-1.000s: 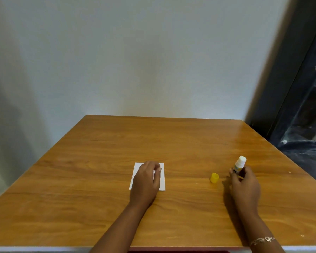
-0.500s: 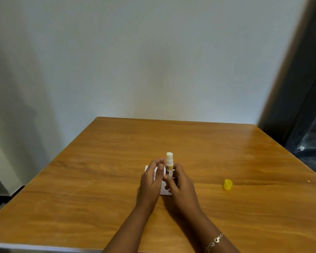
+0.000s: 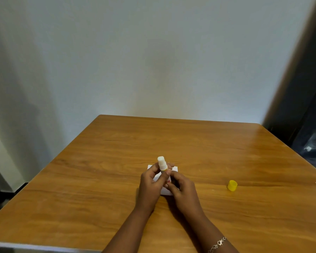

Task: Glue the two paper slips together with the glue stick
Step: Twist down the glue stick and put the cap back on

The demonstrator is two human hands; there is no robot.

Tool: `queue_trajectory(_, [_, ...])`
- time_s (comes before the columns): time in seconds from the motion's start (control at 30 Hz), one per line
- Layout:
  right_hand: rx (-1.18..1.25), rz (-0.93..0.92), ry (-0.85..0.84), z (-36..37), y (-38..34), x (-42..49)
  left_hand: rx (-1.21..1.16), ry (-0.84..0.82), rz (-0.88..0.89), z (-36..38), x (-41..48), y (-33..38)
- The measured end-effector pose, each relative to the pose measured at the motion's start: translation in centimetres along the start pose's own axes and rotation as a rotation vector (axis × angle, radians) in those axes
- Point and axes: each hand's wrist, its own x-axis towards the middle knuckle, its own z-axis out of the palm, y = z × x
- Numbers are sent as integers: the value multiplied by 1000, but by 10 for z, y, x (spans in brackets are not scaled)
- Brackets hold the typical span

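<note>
An uncapped white glue stick [image 3: 162,163] with a yellow band stands nearly upright above the middle of the wooden table [image 3: 102,181]. My left hand [image 3: 151,187] grips its upper body between thumb and fingers. My right hand [image 3: 182,190] pinches its lower end, which is mostly hidden by the fingers. White paper [image 3: 167,191] lies flat on the table under both hands; only its far corners and near edge show, so I cannot tell the two slips apart. The glue stick's yellow cap [image 3: 232,185] lies on the table to the right, apart from both hands.
A pale wall [image 3: 153,61] runs behind the table's far edge. A dark door frame [image 3: 299,84] and dark furniture stand at the right. The floor drops away past the table's left edge.
My right hand carried the glue stick from the right side, beside the cap, to the middle over the paper. My left hand lifted off the paper and took hold of the stick.
</note>
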Motion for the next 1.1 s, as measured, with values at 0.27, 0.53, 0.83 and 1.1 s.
queue_trajectory(0.27, [-170, -101, 25, 6, 1, -1, -150, 60, -29, 0, 3, 6])
queue_trajectory(0.53, [8, -7, 10, 2, -1, -1, -204, 21, -61, -3, 4, 5])
queue_trajectory(0.83, [-47, -18, -8, 3, 1, -2, -231, 28, -112, -4, 7, 3])
queue_trajectory(1.1, [-41, 29, 36, 3, 3, 1, -193, -8, -116, -2, 5, 3])
